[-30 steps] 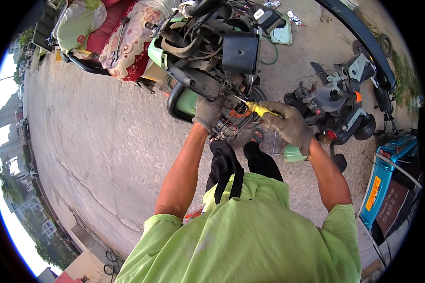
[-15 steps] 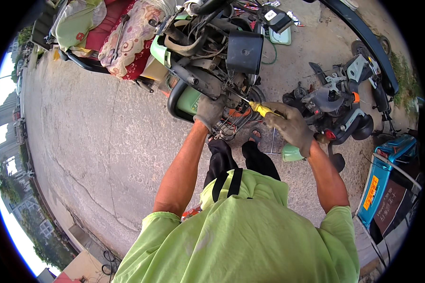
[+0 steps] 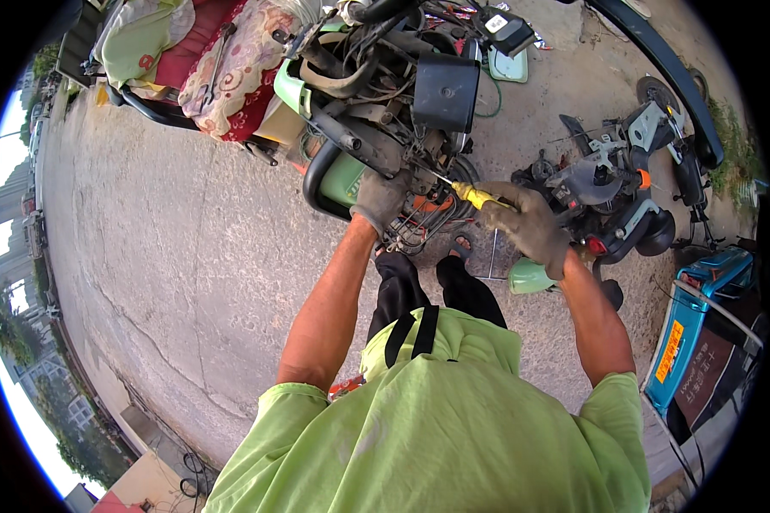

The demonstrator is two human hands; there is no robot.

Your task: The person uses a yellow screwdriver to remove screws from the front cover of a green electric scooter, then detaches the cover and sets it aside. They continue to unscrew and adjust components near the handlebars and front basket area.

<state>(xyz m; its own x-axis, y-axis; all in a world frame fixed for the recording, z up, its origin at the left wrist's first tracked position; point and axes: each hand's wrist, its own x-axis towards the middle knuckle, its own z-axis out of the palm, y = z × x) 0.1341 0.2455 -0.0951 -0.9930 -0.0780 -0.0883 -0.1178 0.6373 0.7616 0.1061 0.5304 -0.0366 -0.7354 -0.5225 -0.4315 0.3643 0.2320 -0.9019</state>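
In a grey work glove, my right hand is closed round the yellow handle of a screwdriver. Its metal shaft points up and left into the stripped rear of a green and black scooter. My left hand, gloved too, is closed at a dark part of the scooter, left of the screwdriver's tip. What its fingers grip is hidden behind the glove. Exposed tubes, cables and a black box lie just beyond both hands. A wire rack shows below them.
At the upper left, a patterned cloth with a wrench on it covers a seat. Another partly dismantled scooter stands to the right, near a light green bowl-shaped piece. A blue-framed vehicle is at the lower right.
Both hands keep nearly the same place, the screwdriver still in the right one. The whole view has shifted very slightly.
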